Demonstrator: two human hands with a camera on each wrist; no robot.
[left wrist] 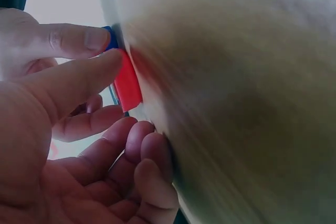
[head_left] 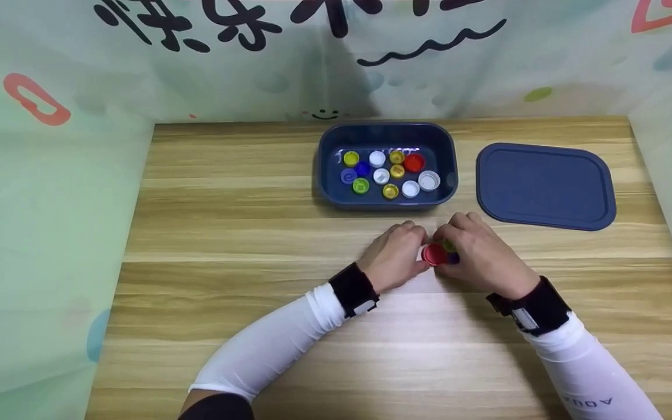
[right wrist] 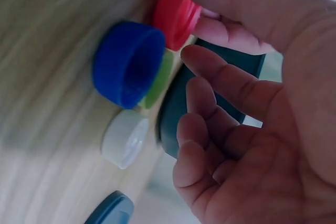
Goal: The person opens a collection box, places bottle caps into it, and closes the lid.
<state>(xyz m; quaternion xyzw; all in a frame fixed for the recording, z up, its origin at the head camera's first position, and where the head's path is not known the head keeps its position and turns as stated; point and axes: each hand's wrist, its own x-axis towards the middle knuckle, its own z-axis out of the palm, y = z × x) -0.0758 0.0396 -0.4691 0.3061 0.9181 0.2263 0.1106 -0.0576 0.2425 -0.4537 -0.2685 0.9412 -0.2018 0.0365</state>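
A red bottle cap (head_left: 434, 254) is tilted between my two hands, just above or on the table. My left hand (head_left: 395, 254) pinches it, its thumb (left wrist: 94, 74) on the red side and its fingers curled at the lower end. The thumb of my right hand (head_left: 485, 254) is at the same cap, fingers bent; whether they grip is hidden. Beneath this hand, a blue cap (right wrist: 128, 64) stands on edge, with a green cap (right wrist: 158, 80) behind it and a white cap (right wrist: 125, 137) beside it.
A dark blue box (head_left: 387, 201) beyond my hands contains several white, yellow, red, blue and green caps. To its right lies a matching flat lid (head_left: 546, 186). Printed cloth walls (head_left: 225, 87) border the wooden table (head_left: 225, 233).
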